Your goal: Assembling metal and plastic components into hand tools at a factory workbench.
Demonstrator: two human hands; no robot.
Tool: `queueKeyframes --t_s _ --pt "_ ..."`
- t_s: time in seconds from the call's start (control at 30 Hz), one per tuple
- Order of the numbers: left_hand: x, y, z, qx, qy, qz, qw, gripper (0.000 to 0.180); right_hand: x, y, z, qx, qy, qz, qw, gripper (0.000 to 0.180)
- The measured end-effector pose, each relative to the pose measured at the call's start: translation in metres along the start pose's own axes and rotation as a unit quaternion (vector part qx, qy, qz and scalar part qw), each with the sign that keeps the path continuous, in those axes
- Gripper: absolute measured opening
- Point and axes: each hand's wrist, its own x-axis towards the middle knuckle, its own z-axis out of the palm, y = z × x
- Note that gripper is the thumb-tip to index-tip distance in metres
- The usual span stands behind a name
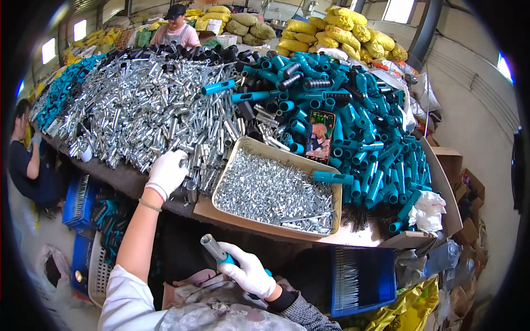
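My right hand (251,271), in a white glove, is wrapped round a teal plastic handle with a silver metal tube end (210,245). It holds this piece tilted, low in front of my body. Over at the near edge of the metal heap, my left hand (167,174), also gloved in white, has its fingers curled in against the silver metal tubes (160,105). Whatever is between those fingers is hidden. Between the heap and the teal parts sits a cream tray (216,205) full of small shiny metal pieces (270,187).
Teal curved handles (381,154) pile up at the right, with a phone (321,136) propped among them. A blue crate (364,281) of metal rods stands below the table. Two people (176,33) work at the far side and the left. Yellow sacks (342,33) are stacked behind.
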Motion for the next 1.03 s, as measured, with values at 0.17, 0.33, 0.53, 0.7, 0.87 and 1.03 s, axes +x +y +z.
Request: queueKeyframes --t_s 0.17,0.33,0.53,0.7,0.87,1.03 --pt "0.008 0.004 -0.001 0.018 0.008 -0.051 0.998 0.028 0.003 0.0 0.009 -0.012 -0.008 -0.043 0.999 0.05" --pt "-0.005 -0.026 -0.005 -0.248 0.073 -0.049 0.965 0.023 -0.005 0.006 0.003 -0.025 0.024 -0.047 0.998 0.052" --pt "-0.089 0.072 -0.079 -0.501 -0.076 -0.133 0.852 0.022 -0.016 0.007 -0.02 -0.112 0.097 0.04 0.988 0.05" --pt "-0.147 0.082 -0.081 -0.429 -0.215 -0.038 0.877 0.014 -0.009 0.015 -0.01 -0.192 0.057 -0.088 0.976 0.052" --pt "-0.157 0.081 -0.071 -0.4 -0.251 -0.066 0.879 0.015 -0.013 0.013 -0.01 -0.358 0.037 -0.094 0.928 0.051" --pt "-0.157 0.078 -0.061 -0.384 -0.284 -0.1 0.873 0.017 -0.016 0.003 -0.009 -0.467 0.023 -0.074 0.881 0.054"
